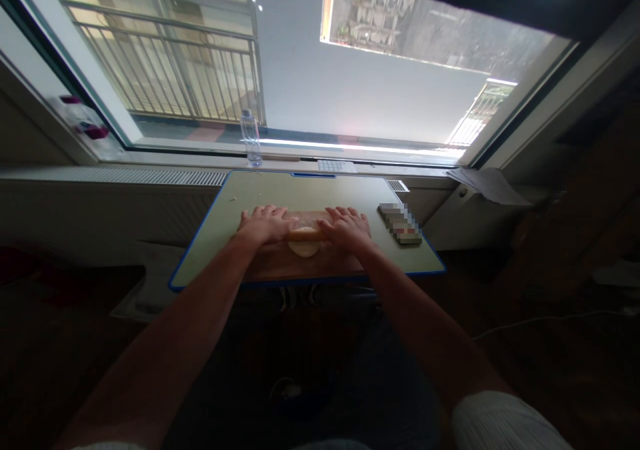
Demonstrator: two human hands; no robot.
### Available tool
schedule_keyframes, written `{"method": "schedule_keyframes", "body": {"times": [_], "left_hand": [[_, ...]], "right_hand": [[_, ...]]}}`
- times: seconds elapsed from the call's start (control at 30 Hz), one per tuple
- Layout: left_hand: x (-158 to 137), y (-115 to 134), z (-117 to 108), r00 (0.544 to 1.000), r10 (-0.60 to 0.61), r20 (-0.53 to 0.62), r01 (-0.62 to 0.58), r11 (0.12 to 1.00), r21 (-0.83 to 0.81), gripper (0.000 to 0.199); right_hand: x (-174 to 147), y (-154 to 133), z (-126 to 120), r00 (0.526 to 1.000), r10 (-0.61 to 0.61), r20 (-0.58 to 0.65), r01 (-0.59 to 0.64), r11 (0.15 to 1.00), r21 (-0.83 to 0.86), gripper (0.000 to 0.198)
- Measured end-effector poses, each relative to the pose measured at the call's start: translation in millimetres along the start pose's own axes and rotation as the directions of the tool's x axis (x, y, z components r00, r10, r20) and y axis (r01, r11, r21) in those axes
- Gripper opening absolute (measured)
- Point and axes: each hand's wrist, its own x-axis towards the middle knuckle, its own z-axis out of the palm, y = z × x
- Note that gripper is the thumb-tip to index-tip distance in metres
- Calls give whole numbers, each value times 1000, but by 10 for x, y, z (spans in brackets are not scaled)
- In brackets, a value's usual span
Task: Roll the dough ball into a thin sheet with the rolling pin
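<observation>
A wooden rolling pin (306, 235) lies crosswise over a pale round of dough (304, 250). Part of the dough shows on the near side of the pin. Underneath is a brown wooden board (300, 269) on a small table (210, 237) with a blue edge. My left hand (267, 223) rests palm down over the pin's left part, its fingers stretched forward and apart. Over the right part lies my right hand (347, 225), also flat with spread fingers. Both hands hide the ends of the pin.
A blurred-out phone-like object (400, 223) lies on the table's right side. On the windowsill stand a clear bottle (251, 138) and, farther left, a bottle with a purple cap (85, 118). Papers (487, 185) sit at the right. A radiator (100, 210) runs below the sill.
</observation>
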Motion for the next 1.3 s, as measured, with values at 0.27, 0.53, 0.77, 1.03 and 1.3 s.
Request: {"method": "schedule_keyframes", "body": {"times": [0.27,0.53,0.77,1.03,1.3], "left_hand": [[142,-27,43,995,-25,-96,25,1000,-1,73],[263,10,-33,993,-32,-116,35,999,25,70],[409,11,-92,995,-49,-87,52,998,30,68],[511,14,-102,993,-91,-77,91,996,-8,64],[479,9,-106,992,-83,-93,81,996,-28,64]], "right_hand": [[228,12,-24,1000,23,-18,-23,999,42,65],[434,51,-16,997,54,55,-58,996,67,65],[556,73,-1,993,72,89,-79,994,77,65],[649,80,5,991,95,90,-105,989,106,66],[646,76,22,992,106,67,-113,988,108,64]]}}
